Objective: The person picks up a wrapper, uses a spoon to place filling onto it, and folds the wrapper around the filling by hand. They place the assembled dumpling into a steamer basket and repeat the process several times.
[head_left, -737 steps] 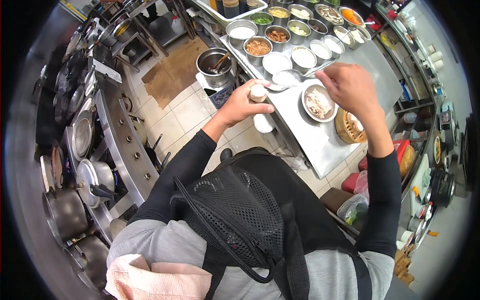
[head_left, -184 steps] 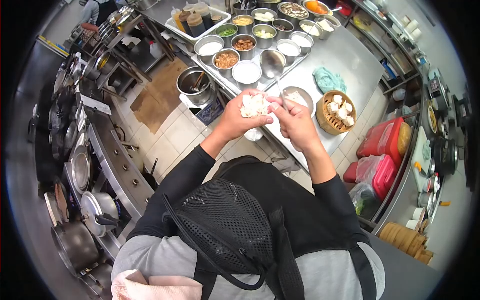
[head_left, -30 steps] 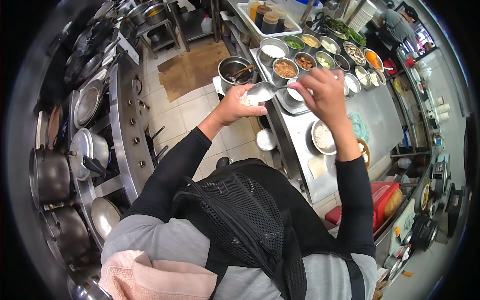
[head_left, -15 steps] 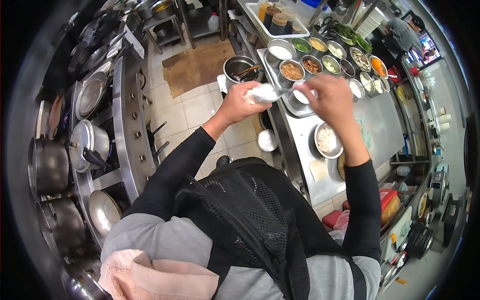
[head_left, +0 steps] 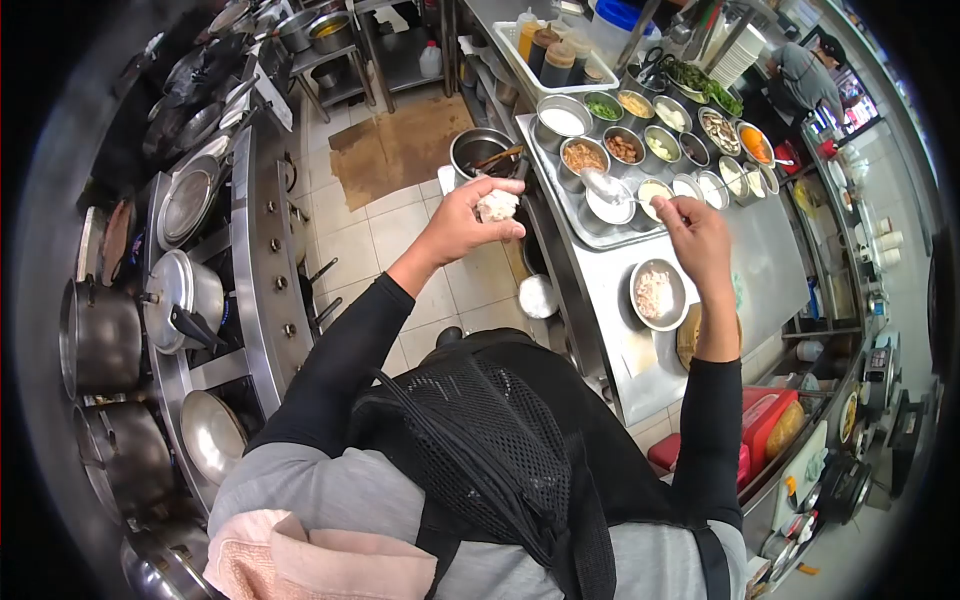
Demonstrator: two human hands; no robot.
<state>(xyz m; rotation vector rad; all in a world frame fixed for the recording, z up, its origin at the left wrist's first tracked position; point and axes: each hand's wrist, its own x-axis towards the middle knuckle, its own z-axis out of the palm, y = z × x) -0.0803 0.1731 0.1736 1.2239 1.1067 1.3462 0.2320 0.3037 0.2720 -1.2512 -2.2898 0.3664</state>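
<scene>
In the head view, my left hand is curled around a whitish, lumpy clump of food, held up above the floor by the counter. My right hand pinches the handle of a metal spoon. The spoon's bowl hangs over a round metal tin of white powder in the tray's near corner. Below my right hand, a metal bowl of pale, pinkish-white food pieces stands on the steel counter.
Several tins of toppings fill a metal tray. A white basket of sauce bottles sits behind it. On the left is a stove with a pressure cooker and a wok. Another person stands far right.
The spoon has moved right, from over the clump in my left hand to over the tin of white powder. My left hand keeps the clump, now uncovered.
</scene>
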